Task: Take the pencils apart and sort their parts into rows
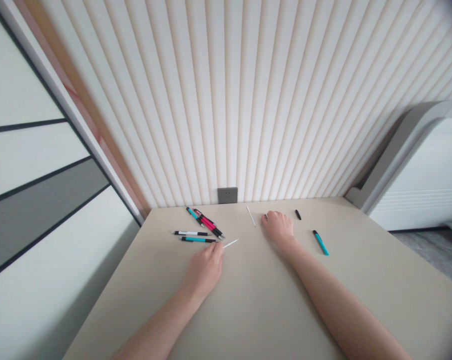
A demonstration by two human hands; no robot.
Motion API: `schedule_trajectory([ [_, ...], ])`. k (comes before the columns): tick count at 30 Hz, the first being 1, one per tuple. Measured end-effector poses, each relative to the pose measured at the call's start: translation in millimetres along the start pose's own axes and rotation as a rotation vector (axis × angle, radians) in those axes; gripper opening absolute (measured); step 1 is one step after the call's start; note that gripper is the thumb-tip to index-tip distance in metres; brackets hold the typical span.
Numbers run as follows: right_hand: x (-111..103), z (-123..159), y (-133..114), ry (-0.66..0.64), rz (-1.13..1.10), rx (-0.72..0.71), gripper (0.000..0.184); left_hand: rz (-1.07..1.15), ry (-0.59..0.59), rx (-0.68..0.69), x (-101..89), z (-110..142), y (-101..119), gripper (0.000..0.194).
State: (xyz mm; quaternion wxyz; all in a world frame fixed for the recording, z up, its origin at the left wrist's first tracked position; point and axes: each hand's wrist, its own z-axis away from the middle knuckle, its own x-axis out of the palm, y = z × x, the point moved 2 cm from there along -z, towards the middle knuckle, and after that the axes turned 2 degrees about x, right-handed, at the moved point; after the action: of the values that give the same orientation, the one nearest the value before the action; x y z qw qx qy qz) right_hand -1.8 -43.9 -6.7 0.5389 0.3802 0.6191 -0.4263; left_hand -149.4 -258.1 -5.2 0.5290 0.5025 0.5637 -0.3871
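Observation:
My left hand (206,264) pinches a thin white pen refill (232,243), which points right and slightly away just above or on the table. Farther off, a second white refill (251,216) lies on the tabletop, left of my right hand (280,228). That hand is closed low at the table, with a small dark piece (266,217) showing by its fingertips, too small to name. To its right are a short black pen part (298,214) and a teal pen barrel (321,244) with a black end.
Beyond my left hand lie a teal-and-black pen (198,240), a white-and-black pen (190,233), pink-and-black pens (207,223) and another teal pen (194,216). A ribbed wall with a dark socket (228,195) borders the table's (248,310) far edge. A white cabinet (41,240) stands left.

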Motion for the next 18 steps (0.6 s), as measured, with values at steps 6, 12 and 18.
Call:
schedule_trajectory([
  [6,1.8,3.3,1.3,0.001,-0.014,-0.003,0.037,-0.015,0.016,-0.001,2.2,0.1,-0.9,0.025],
  [12,4.1,2.4,0.0,0.004,-0.068,-0.005,0.035,-0.023,0.022,0.002,2.1,0.0,-0.7,0.025],
  [18,-0.7,4.3,0.0,0.046,-0.194,-0.013,0.036,-0.031,0.014,-0.001,1.5,-0.2,-0.6,0.024],
])
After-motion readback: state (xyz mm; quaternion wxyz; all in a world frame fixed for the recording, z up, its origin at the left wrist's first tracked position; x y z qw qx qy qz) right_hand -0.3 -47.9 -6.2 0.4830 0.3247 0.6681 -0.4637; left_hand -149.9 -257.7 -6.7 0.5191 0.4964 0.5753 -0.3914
